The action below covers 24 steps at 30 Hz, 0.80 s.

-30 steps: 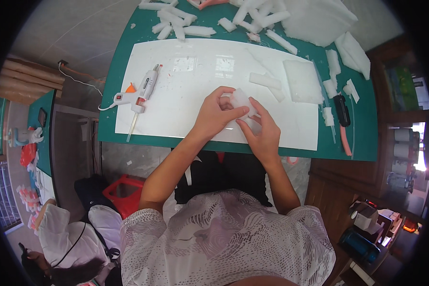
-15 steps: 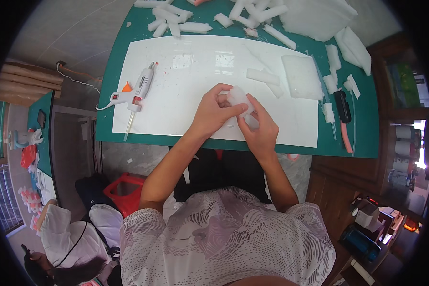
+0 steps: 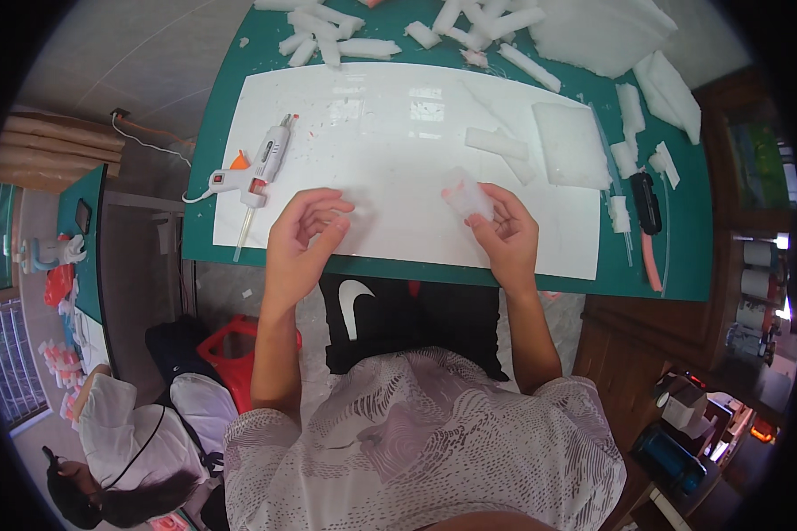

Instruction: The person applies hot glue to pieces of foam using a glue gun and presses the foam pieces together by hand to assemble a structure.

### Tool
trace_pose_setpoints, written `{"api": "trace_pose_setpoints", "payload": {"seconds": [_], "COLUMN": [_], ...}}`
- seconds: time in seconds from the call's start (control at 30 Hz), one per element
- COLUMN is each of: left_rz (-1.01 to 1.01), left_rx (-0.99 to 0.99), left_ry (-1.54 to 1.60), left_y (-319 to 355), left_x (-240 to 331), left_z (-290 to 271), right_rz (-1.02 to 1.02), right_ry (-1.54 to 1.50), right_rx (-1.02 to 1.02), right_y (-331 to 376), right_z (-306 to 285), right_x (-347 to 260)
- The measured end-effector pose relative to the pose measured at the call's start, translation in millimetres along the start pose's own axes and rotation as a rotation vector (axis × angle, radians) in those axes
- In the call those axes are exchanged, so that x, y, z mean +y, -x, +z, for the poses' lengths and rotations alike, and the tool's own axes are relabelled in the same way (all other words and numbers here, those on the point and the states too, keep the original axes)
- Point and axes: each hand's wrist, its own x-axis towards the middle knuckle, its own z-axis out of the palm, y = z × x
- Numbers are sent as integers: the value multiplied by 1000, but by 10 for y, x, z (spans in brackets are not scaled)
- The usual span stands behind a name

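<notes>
- Across the middle of the frame lies the green worktop (image 3: pixel 239 106), and on it a large white board (image 3: pixel 372 159) that carries most of the work.
- Along the upper edge and upper right of the frame sit many cut white foam strips (image 3: pixel 328 40) and a bigger foam sheet (image 3: pixel 593 26); a flat square foam slab (image 3: pixel 571 146) and a short foam bar (image 3: pixel 496 142) rest on the board's right part. Judging by these, the cutting looks largely done, while most pieces lie loose and unassembled.
- At the left of the board a white glue gun (image 3: pixel 257 168) lies on its side, untouched by either hand.
- Right of centre, the right hand (image 3: pixel 505 234) has its grip closed round a small white foam piece (image 3: pixel 467 199), held just above the board's near edge.
- Left of centre, the left hand (image 3: pixel 301 234) hovers with fingers loosely curled and holds nothing.
- At the far right a dark-handled knife (image 3: pixel 646 202) lies on the worktop.
- Assembly seems at an early stage: one small piece in hand, no finished shape visible.
</notes>
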Motion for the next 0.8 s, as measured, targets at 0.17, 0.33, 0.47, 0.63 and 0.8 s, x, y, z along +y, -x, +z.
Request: {"api": "trace_pose_setpoints", "payload": {"seconds": [0.17,0.33,0.47,0.63,0.8], "left_rz": [184,477,429,338,73], "left_rx": [-28,-161,-195,-215,-182], "left_ry": [-313,-590,-464,-472,148], "left_y": [-34,-222,-235,-181,-215], "left_x": [168,165,88,114,-19], "left_z": [306,820,911,850,839], "right_rz": [-52,-80,-106,-147,-245], "right_ry": [-20,50,60,174,351], "right_rx": [-35,-20,29,-48,-190], "right_y": [11,28,49,28,3], "right_z": [2,37,22,22,-27], "right_x": [28,49,85,-34,-81]}}
